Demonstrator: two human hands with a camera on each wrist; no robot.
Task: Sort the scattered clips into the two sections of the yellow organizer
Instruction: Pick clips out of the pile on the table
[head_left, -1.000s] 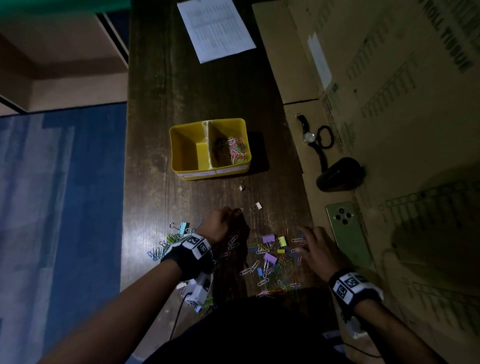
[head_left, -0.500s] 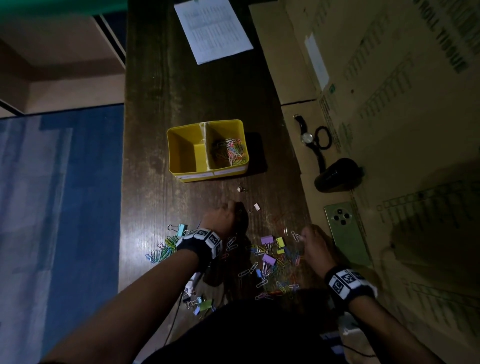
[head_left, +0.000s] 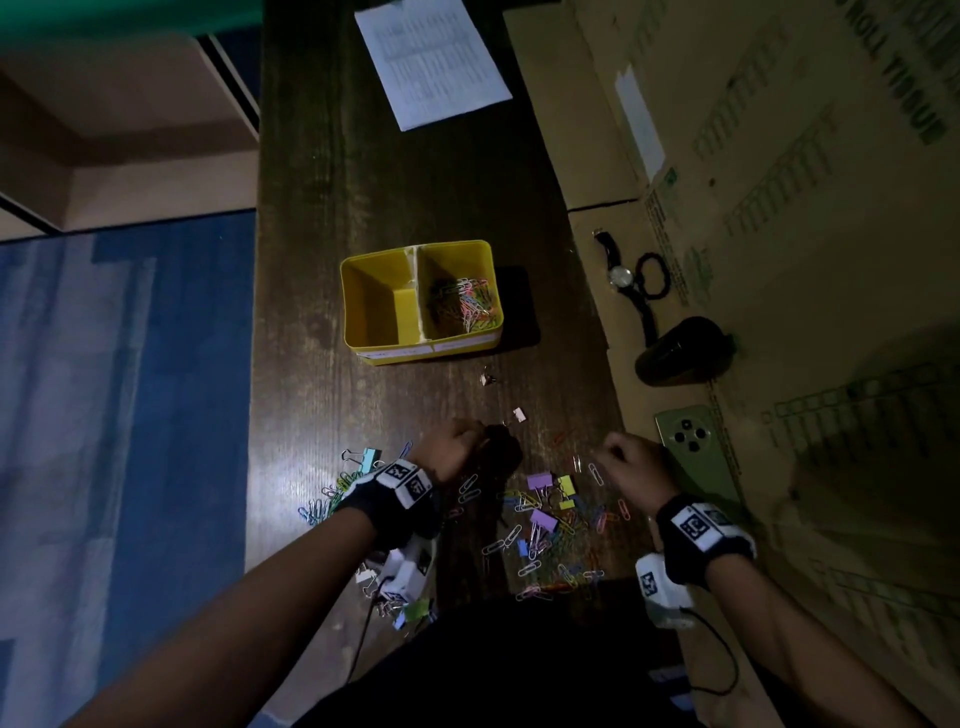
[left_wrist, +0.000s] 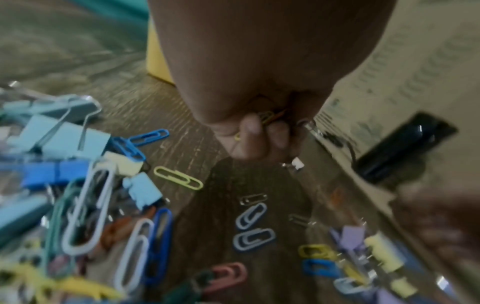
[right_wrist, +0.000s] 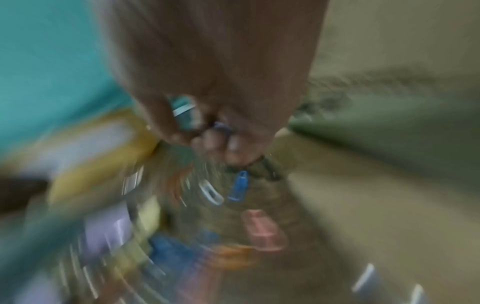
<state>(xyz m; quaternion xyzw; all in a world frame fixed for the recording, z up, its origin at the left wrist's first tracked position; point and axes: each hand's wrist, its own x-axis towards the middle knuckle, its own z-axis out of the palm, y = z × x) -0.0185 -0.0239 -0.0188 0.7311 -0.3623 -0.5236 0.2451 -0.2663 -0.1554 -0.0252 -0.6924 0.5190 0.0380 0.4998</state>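
Both hands had drawn slightly away from the clip pile and closed since the earlier frame. At far left, a heap of paper clips and blue binder clips lay on the dark wooden surface. Next, the left hand was curled into a fist just above the surface, its grip pinching a small bundle of paper clips between thumb and fingertips. Beyond it stood the yellow organizer, its left section showing only yellow floor, its right section holding coloured paper clips. Scattered clips, including purple and yellow binder clips, lay between the hands. The right hand was also curled, its grip apparently closed on something small and blue; blur hid what. Right of it a green phone rested on cardboard
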